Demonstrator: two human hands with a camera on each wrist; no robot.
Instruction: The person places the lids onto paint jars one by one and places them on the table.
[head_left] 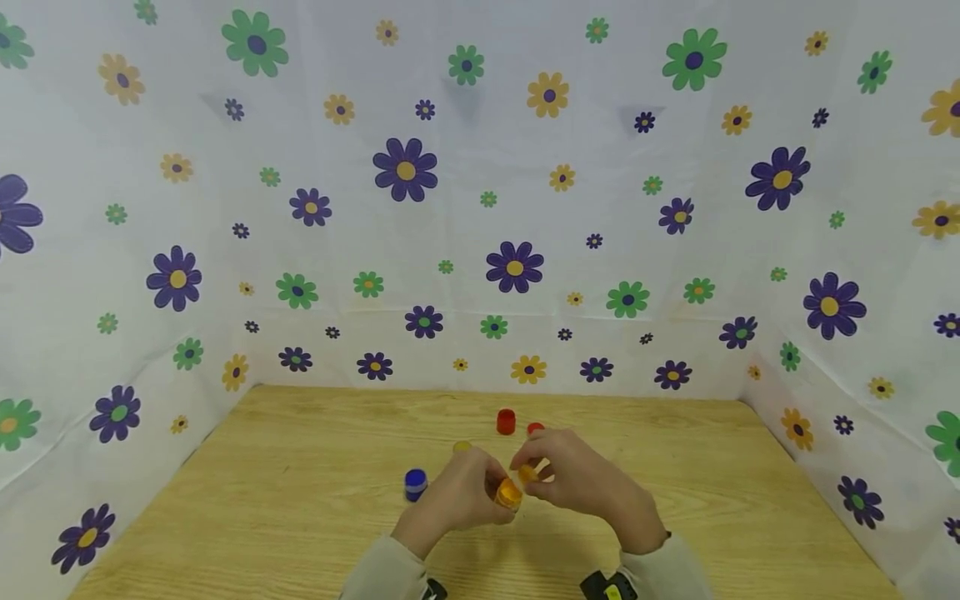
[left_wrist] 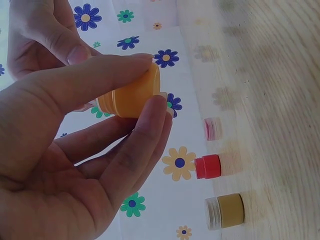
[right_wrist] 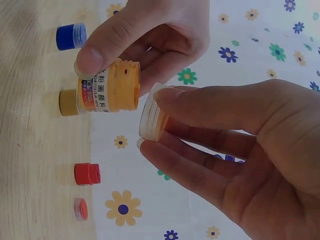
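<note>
My left hand (head_left: pixel 467 492) grips a small paint jar (right_wrist: pixel 117 85) filled with orange paint, its thumb over the printed label. The jar is uncapped and tilted, its mouth facing my right hand (head_left: pixel 581 477). Between thumb and fingertips, that right hand pinches a clear ridged lid (right_wrist: pixel 151 119) with orange paint on its inside. In the right wrist view a narrow gap separates lid and jar mouth. Both hands are close together over the near middle of the table.
On the wooden table (head_left: pixel 315 467) a blue jar (head_left: pixel 415 485) stands left of my hands. Beyond them are a mustard-yellow jar (left_wrist: pixel 231 211), a red jar (head_left: pixel 506 422) without a lid and a red-stained lid (right_wrist: pixel 80 209). White flower-print cloth (head_left: pixel 450 225) encloses the back and sides.
</note>
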